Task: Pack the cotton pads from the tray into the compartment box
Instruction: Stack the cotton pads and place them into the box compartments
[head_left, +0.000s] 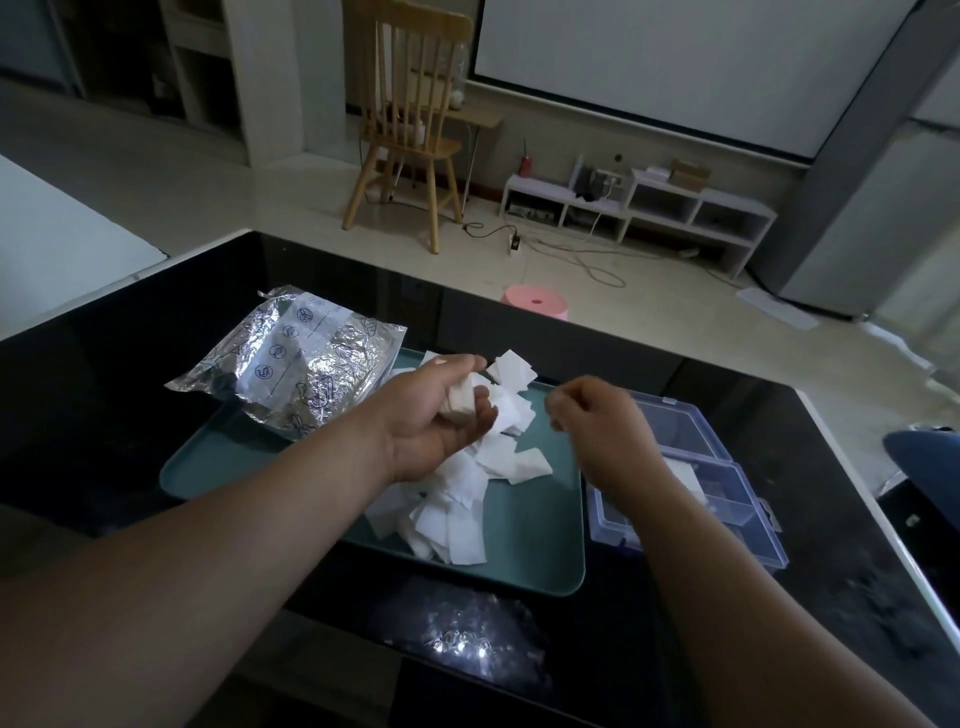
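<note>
The left grip (441, 410) curls round a small stack of cotton pads (460, 397) above the tray (535, 525). The right grip (597, 421), just beside it, has curled fingers; I cannot tell whether it pinches a pad. Below them lies a big loose pile (467, 483) (most of the job, I judge). The compartment box (727, 499), right of the right grip, shows something white in one compartment.

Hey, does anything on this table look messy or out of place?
The crumpled foil bag lies half on the tray, overhanging its far left rim, and the cotton pads sit in a jumbled heap.
</note>
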